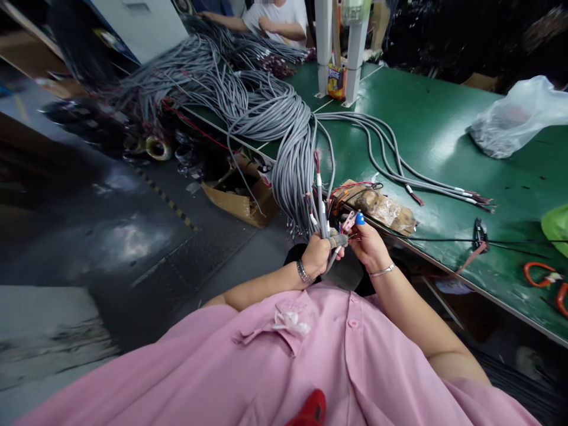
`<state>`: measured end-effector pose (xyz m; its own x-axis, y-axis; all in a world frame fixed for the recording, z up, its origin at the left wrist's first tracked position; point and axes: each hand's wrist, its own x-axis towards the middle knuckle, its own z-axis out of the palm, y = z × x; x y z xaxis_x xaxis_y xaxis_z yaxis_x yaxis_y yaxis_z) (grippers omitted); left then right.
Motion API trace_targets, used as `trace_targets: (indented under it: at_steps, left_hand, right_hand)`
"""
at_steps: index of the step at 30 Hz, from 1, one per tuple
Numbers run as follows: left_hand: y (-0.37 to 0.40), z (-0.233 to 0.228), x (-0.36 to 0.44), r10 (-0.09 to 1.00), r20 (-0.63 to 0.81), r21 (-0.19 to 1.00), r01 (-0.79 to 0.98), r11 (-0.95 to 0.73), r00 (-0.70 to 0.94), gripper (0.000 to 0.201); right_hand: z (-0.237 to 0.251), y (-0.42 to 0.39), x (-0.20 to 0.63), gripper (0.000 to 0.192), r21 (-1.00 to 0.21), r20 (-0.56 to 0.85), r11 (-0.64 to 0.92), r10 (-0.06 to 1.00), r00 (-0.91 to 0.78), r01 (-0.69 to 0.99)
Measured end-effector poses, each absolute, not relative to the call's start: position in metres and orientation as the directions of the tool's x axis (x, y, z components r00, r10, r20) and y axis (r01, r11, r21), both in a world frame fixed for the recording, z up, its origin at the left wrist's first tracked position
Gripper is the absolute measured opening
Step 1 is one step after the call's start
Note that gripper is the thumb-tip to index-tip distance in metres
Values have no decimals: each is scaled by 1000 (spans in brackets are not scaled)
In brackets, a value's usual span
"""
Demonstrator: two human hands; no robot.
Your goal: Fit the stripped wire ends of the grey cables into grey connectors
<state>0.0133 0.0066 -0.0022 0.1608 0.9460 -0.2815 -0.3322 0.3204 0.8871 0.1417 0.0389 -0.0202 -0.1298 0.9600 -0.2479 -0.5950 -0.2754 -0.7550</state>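
Note:
My left hand (316, 255) is closed around a few grey cables (323, 228) in front of my lap. Its thumb has a grey covering, and a metal watch band circles the wrist. Stripped ends with thin coloured wires (316, 161) stick up above the grip. Close beside it, my right hand (371, 244) pinches at the thin wire ends (354, 238) by the left thumb. A blue cover (360, 218) sits on a right fingertip, next to a small pink piece (349, 221) whose kind I cannot make out.
A large heap of grey cables (266, 112) hangs over the green table (426, 118). Wrapped cardboard (381, 207), loose cables (386, 136), a plastic bag (510, 115) and orange-handled pliers (539, 275) lie on it. A cardboard box (242, 198) stands below. Another person (284, 23) sits across.

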Motion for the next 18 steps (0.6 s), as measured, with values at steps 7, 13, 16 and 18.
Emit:
trace_targets:
  at_steps: [7,13,16,18]
  left_hand:
    - [4,-1,12,950,-273,878,-364,311,151,28]
    - [-1,2,10,951,-294,867,-393,307,95,29]
    - [-7,0,7,957,-277,878,-381,290,90,29]
    - [-11,-1,5,963,-257,885,-382,267,77,29]
  right_hand:
    - [-20,38,141,34,-716,-299,-316,945,-136,-623]
    - [-16,36,144,43,-651,-336,-388,918,-211,-652]
    - [-15,37,146,47,-635,-357,-416,905,-231,-650]
    - [-14,38,147,45,-631,-363,-415,905,-224,-655]
